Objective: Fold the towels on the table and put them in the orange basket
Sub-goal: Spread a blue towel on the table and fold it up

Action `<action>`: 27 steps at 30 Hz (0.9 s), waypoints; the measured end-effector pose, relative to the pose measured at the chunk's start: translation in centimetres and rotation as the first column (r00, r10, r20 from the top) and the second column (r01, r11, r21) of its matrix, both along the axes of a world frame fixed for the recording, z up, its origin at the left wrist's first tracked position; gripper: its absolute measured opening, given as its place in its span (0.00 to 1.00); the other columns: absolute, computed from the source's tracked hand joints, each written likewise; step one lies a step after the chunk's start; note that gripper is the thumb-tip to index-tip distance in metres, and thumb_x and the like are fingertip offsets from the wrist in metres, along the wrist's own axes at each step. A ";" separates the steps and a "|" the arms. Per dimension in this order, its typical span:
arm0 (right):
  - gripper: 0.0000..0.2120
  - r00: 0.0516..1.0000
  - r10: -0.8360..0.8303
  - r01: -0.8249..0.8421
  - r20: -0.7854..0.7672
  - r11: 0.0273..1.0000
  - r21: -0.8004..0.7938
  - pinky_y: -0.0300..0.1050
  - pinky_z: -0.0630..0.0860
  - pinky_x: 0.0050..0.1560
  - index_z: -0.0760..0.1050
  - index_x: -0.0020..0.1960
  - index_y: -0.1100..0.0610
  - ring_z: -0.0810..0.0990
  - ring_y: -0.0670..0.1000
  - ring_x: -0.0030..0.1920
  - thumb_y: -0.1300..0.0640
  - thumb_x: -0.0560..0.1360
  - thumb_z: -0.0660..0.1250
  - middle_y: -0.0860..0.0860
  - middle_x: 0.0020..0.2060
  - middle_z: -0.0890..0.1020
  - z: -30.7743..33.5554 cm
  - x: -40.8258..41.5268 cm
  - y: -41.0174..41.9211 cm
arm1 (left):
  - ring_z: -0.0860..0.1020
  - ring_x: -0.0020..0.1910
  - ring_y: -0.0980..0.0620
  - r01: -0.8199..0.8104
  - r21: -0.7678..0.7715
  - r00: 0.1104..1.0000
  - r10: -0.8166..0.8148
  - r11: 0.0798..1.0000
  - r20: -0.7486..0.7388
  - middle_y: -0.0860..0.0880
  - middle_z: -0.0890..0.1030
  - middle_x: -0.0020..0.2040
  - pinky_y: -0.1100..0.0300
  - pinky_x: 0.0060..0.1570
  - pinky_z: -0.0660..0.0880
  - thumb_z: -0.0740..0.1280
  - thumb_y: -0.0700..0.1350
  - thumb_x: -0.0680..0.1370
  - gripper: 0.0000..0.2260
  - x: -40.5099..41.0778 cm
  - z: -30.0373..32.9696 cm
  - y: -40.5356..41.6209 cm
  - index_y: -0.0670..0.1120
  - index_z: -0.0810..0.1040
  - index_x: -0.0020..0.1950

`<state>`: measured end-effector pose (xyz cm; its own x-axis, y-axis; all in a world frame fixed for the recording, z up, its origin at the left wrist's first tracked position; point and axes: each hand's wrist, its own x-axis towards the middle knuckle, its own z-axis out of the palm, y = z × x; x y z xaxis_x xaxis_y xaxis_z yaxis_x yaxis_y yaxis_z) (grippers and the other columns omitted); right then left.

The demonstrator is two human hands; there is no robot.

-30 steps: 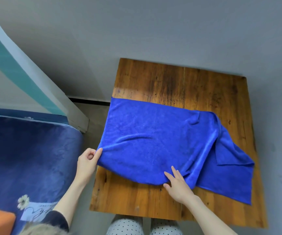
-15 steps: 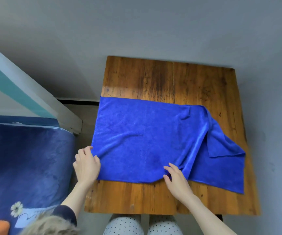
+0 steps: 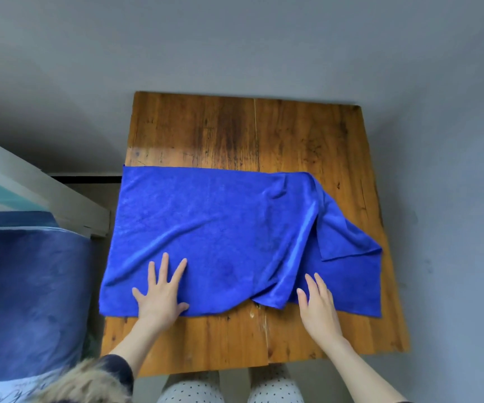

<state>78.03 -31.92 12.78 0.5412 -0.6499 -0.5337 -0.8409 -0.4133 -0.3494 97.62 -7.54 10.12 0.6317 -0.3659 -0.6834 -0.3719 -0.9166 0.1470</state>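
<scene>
A bright blue towel (image 3: 220,228) lies spread across the wooden table (image 3: 235,132). Its left part is mostly flat, while its right part is bunched with a long diagonal fold and a doubled-over flap at the right edge. My left hand (image 3: 160,295) lies flat on the towel's near left portion with fingers spread. My right hand (image 3: 318,303) rests with straight fingers on the near edge just right of the diagonal fold. The orange basket is out of view.
A bed with a dark blue blanket (image 3: 28,286) stands left of the table, with a white and teal frame (image 3: 40,196) behind it. Grey wall surrounds the table's far and right sides. My knees in dotted trousers (image 3: 229,388) show below the table's near edge.
My left hand let go of the towel's left corner and moved right onto the cloth, lying flat. My right hand shifted right past the fold. The towel's near left edge settled flat.
</scene>
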 end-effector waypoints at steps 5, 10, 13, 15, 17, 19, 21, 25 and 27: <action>0.27 0.985 0.094 -0.090 -0.144 0.995 0.033 0.53 0.54 0.74 0.47 0.77 0.51 0.42 0.54 0.76 0.49 0.81 0.51 0.51 0.77 0.42 -1.3 -0.7 -3.3 | 0.39 0.76 0.44 -0.117 -0.015 0.992 0.117 0.993 0.044 0.48 0.37 0.77 0.32 0.67 0.54 0.65 0.46 0.74 0.37 0.6 0.3 -1.0 0.58 0.45 0.76; 0.24 0.965 0.181 -0.199 -0.188 0.977 -0.078 0.57 0.52 0.73 0.51 0.76 0.48 0.44 0.51 0.76 0.50 0.81 0.52 0.49 0.77 0.46 -2.1 -2.5 -6.3 | 0.41 0.76 0.44 0.035 -0.157 0.987 -0.010 0.987 0.158 0.46 0.40 0.77 0.36 0.69 0.53 0.61 0.47 0.77 0.31 -2.3 0.3 -7.9 0.53 0.49 0.77; 0.21 0.974 0.131 -0.160 -0.183 0.974 -0.157 0.58 0.50 0.73 0.61 0.73 0.48 0.53 0.50 0.75 0.50 0.81 0.53 0.49 0.75 0.56 -2.0 -3.2 -8.7 | 0.41 0.76 0.44 0.193 -0.191 0.968 -0.154 0.962 0.200 0.46 0.39 0.77 0.37 0.69 0.53 0.58 0.54 0.79 0.30 -4.1 0.2 -13.3 0.54 0.48 0.77; 0.18 0.986 0.089 -0.123 -0.142 0.959 -0.254 0.57 0.55 0.71 0.69 0.68 0.51 0.63 0.51 0.70 0.50 0.80 0.57 0.51 0.70 0.67 -1.7 -3.4 -10.2 | 0.43 0.76 0.43 0.308 -0.214 0.935 -0.253 0.927 0.249 0.45 0.42 0.78 0.36 0.69 0.52 0.58 0.56 0.79 0.30 -5.5 0.1 -16.6 0.54 0.50 0.77; 0.19 0.995 0.067 -0.087 -0.068 0.924 -0.372 0.57 0.61 0.65 0.71 0.66 0.55 0.69 0.54 0.65 0.50 0.77 0.62 0.53 0.65 0.72 -1.6 -3.2 -11.9 | 0.47 0.76 0.40 0.390 -0.277 0.905 -0.309 0.878 0.293 0.45 0.47 0.78 0.33 0.67 0.53 0.61 0.56 0.77 0.29 -6.6 -0.1 -19.4 0.53 0.55 0.76; 0.25 0.995 0.091 -0.098 -0.036 0.898 -0.428 0.59 0.64 0.63 0.68 0.69 0.55 0.68 0.57 0.66 0.48 0.75 0.66 0.55 0.67 0.70 -2.0 -2.4 -13.9 | 0.50 0.76 0.39 0.459 -0.308 0.873 -0.358 0.833 0.332 0.45 0.51 0.78 0.31 0.67 0.52 0.62 0.57 0.76 0.29 -6.9 -0.6 -21.9 0.52 0.59 0.75; 0.31 0.982 0.168 -0.189 -0.086 0.908 -0.374 0.61 0.59 0.67 0.60 0.73 0.52 0.59 0.56 0.73 0.43 0.75 0.64 0.55 0.73 0.61 -2.6 -1.3 -15.8 | 0.48 0.76 0.40 0.507 -0.295 0.844 -0.397 0.810 0.360 0.47 0.50 0.78 0.32 0.68 0.48 0.59 0.60 0.76 0.29 -6.5 -1.5 -24.0 0.53 0.59 0.75; 0.23 0.969 0.245 -0.224 -0.013 0.863 -0.453 0.63 0.58 0.69 0.69 0.68 0.56 0.65 0.56 0.71 0.50 0.76 0.64 0.56 0.70 0.68 -4.2 -0.3 -18.1 | 0.52 0.76 0.41 0.543 -0.338 0.820 -0.399 0.769 0.409 0.47 0.56 0.77 0.31 0.67 0.45 0.57 0.60 0.77 0.26 -4.7 -3.1 -27.1 0.51 0.64 0.73; 0.12 0.952 0.266 -0.124 0.152 0.789 -0.602 0.64 0.65 0.64 0.78 0.56 0.60 0.78 0.57 0.59 0.60 0.73 0.68 0.57 0.57 0.80 -4.7 -0.1 -19.4 | 0.58 0.74 0.40 0.566 -0.365 0.802 -0.392 0.739 0.450 0.45 0.63 0.75 0.30 0.66 0.50 0.56 0.57 0.77 0.24 -3.8 -3.5 -28.5 0.48 0.69 0.69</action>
